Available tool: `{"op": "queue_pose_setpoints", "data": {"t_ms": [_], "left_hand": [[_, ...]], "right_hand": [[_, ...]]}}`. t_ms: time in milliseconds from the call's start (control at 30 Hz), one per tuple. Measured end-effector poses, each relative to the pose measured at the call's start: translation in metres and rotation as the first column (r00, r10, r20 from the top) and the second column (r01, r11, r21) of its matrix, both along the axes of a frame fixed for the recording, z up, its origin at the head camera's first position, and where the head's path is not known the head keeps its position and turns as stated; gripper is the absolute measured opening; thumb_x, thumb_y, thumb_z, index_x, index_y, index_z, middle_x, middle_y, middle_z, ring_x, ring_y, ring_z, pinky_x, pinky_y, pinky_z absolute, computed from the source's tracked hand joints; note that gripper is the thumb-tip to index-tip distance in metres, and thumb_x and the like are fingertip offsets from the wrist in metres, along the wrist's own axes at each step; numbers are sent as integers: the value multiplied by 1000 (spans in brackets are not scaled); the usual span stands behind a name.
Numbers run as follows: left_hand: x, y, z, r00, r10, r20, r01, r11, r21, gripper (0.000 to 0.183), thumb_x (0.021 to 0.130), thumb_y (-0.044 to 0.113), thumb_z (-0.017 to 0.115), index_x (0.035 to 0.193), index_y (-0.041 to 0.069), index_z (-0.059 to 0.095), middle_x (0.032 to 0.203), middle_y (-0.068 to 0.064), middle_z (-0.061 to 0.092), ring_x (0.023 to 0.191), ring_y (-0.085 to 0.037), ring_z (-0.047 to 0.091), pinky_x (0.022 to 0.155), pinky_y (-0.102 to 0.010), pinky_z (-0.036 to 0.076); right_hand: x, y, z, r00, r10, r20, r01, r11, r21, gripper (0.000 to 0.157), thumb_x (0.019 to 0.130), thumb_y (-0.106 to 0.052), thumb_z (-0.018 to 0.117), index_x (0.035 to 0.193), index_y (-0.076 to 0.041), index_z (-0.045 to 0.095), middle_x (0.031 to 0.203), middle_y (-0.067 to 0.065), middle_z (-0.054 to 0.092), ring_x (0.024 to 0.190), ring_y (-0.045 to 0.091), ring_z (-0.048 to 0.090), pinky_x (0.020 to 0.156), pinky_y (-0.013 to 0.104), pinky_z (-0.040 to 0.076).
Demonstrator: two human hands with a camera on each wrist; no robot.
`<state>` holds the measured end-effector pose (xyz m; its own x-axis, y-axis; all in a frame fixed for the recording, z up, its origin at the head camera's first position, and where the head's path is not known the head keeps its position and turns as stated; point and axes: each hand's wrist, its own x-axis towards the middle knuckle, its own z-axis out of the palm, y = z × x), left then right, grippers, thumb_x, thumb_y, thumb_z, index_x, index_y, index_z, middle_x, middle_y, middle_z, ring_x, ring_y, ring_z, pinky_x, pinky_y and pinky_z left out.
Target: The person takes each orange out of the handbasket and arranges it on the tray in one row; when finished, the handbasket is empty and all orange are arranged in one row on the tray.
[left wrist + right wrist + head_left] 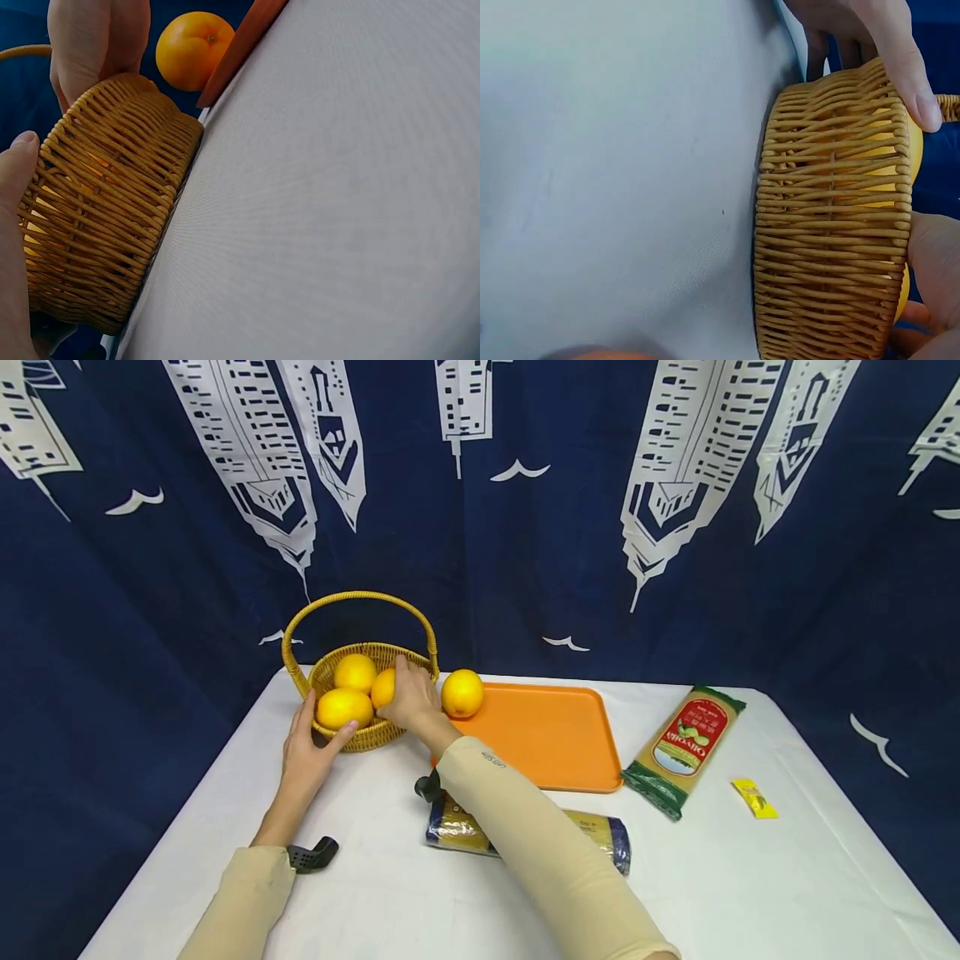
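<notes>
In the basket (372, 739), right fingers (402, 667) clasp an orange (382, 688) on their left.
Left fingers (307, 707), spread, touch the basket opposite.

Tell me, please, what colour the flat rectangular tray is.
The tray is orange, clearest in the head view.

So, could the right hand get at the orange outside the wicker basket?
Probably, yes: the orange sits near the right hand, uncovered; only the side of the wicker basket looks in the way.
</notes>
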<state>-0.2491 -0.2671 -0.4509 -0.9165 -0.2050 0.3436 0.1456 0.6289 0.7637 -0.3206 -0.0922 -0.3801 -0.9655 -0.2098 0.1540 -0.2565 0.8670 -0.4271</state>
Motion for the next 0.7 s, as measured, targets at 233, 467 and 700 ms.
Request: {"op": "queue_pose_setpoints", "data": {"t_ms": [233,467,700], "left_hand": [[0,0,0,1000,6,15,-6,1000,2,93,77,55,65,149,30,11,152,-3,15,137,-28,16,108,-54,13],[0,1,1,1000,3,10,-3,1000,2,93,78,55,65,149,27,12,152,-4,16,137,-29,16,108,-54,14],[1,1,1,1000,-1,9,1,1000,0,92,78,54,65,149,29,12,152,-4,16,137,-29,16,108,-54,14]], "right_hand": [[-6,2,-1,1000,26,-13,-26,1000,9,87,60,-41,85,127,-14,37,109,4,53,96,20,54,82,31,48],[-9,14,5,995,87,-44,-87,996,21,88,59,-45,83,131,-13,44,120,6,45,109,20,43,92,30,41],[1,31,28,981,175,-81,-183,977,-110,82,60,-44,81,129,-15,47,115,3,47,99,15,45,79,28,44]]}}
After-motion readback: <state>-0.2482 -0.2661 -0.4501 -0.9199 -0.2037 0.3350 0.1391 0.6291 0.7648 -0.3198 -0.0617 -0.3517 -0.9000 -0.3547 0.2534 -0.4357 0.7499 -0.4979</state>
